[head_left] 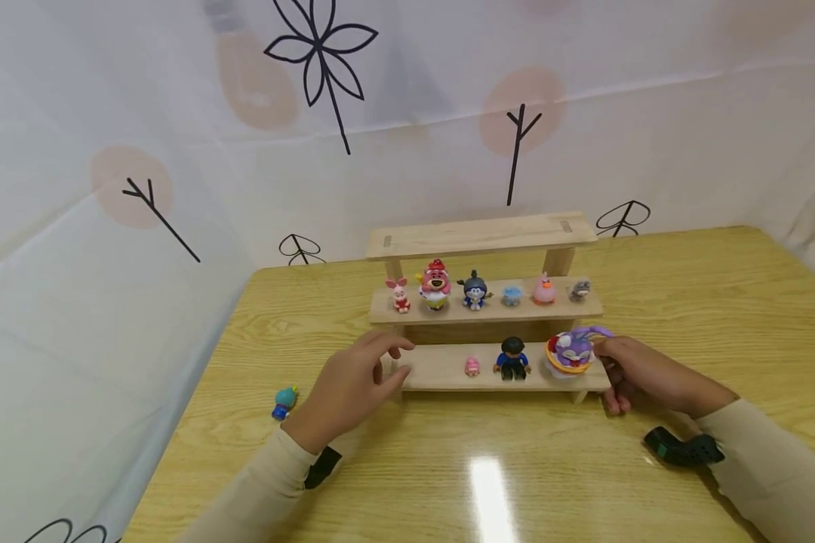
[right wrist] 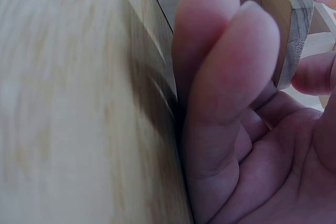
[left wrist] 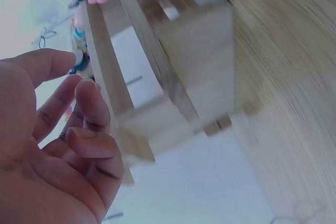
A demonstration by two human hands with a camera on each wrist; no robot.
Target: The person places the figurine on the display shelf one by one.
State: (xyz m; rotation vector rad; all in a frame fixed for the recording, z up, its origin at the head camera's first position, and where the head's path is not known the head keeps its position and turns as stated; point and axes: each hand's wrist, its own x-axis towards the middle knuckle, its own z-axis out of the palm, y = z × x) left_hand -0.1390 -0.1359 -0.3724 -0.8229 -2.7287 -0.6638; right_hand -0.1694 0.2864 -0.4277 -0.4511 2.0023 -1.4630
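Note:
A tiered wooden display shelf [head_left: 435,367] stands on the table with small toy figures on its two lower tiers. My right hand [head_left: 641,377] grips the right end of the bottom board; in the right wrist view the board end [right wrist: 294,35] lies between the thumb side and the curled fingers [right wrist: 231,77]. By the left end of that board is my left hand [head_left: 356,385], fingers loosely bent and holding nothing. On the bottom tier are a tiny pink figure [head_left: 472,367], a dark-haired figure in blue [head_left: 512,359] and a purple figure with an orange ring [head_left: 572,353].
Several figures line the middle tier, among them a pink bear [head_left: 435,285] and a pink bird-like figure [head_left: 544,289]. A blue-green figure [head_left: 284,403] lies on the wooden table [head_left: 407,483] left of my left hand. Patterned white cloth [head_left: 414,166] hangs behind.

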